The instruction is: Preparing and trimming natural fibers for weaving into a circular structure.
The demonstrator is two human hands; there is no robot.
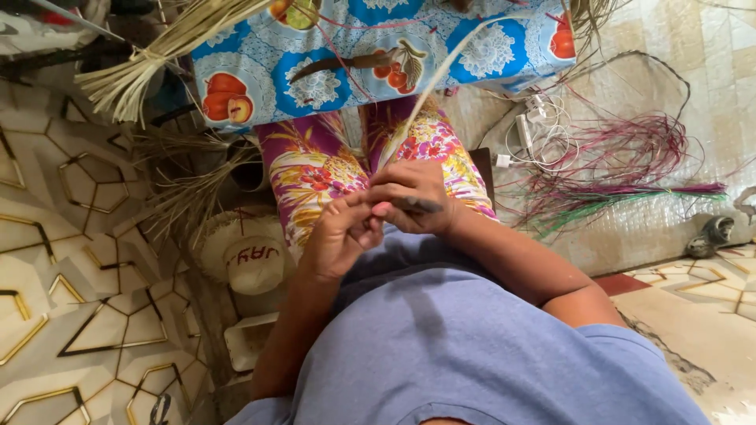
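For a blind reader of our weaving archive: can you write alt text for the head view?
Seen from above, a seated person's left hand and right hand meet over a flowered lap, working a long pale straw strip. Bundles of pale straw lie to the left, dyed purple and green strands on the right.
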